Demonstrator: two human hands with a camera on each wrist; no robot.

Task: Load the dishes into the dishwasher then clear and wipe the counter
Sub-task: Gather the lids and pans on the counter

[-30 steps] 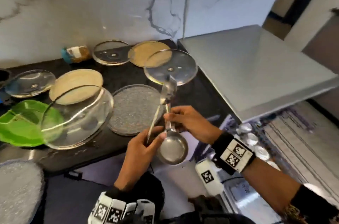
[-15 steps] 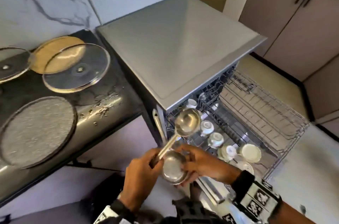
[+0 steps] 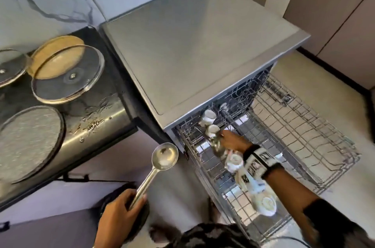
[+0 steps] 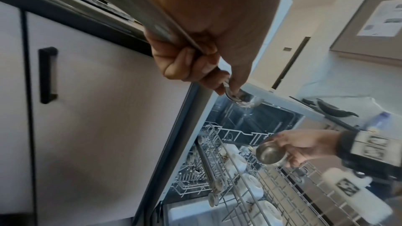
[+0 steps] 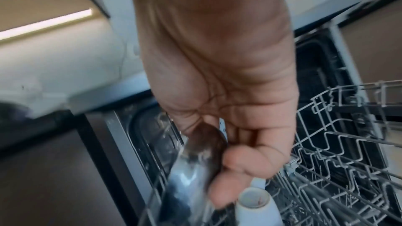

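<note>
My left hand (image 3: 129, 207) grips the handle of a long steel ladle (image 3: 165, 155), bowl up, in front of the counter's edge. The left wrist view shows the same handle (image 4: 165, 28) in my curled fingers. My right hand (image 3: 225, 140) reaches over the left side of the pulled-out dishwasher rack (image 3: 304, 146) and holds a second steel ladle (image 3: 216, 146) by its bowl. That bowl (image 4: 269, 151) hangs just above the wires among white cups (image 3: 209, 115). In the right wrist view my fingers wrap the blurred steel bowl (image 5: 200, 157) beside a cup (image 5: 254, 198).
The black counter (image 3: 113, 105) at left carries a glass lid (image 3: 67, 77), a wooden plate (image 3: 58, 49), a grey plate (image 3: 28, 142) and scattered crumbs (image 3: 93, 124). The dishwasher's steel top (image 3: 203, 44) is bare. The rack's right part holds nothing.
The view swung from the counter to the dishwasher. My hands parted: the right one carried its ladle out over the rack, while the left stayed back with the long ladle.
</note>
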